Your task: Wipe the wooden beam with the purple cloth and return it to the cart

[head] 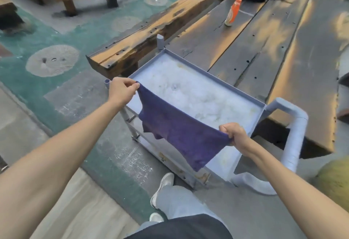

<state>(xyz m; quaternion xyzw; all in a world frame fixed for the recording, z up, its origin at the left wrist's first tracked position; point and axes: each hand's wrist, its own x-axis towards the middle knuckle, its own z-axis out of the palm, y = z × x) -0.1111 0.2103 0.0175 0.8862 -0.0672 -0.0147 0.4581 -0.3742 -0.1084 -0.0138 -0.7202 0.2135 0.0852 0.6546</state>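
Bare cart tray [198, 95] under the stretched cloth [175, 129]; padded handle [294, 135] at right.

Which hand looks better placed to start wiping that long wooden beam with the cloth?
Probably the left hand: it grips the purple cloth right beside the wooden beam, while the right hand is farther off, by the cart handle.

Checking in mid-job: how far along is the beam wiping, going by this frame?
Done: cannot tell whether the wooden beam has been wiped; nothing on it shows either way. In hand: the left hand and right hand each pinch an end of the purple cloth, stretched in the air over the cart tray. Left: the cloth is not yet lying on the cart.
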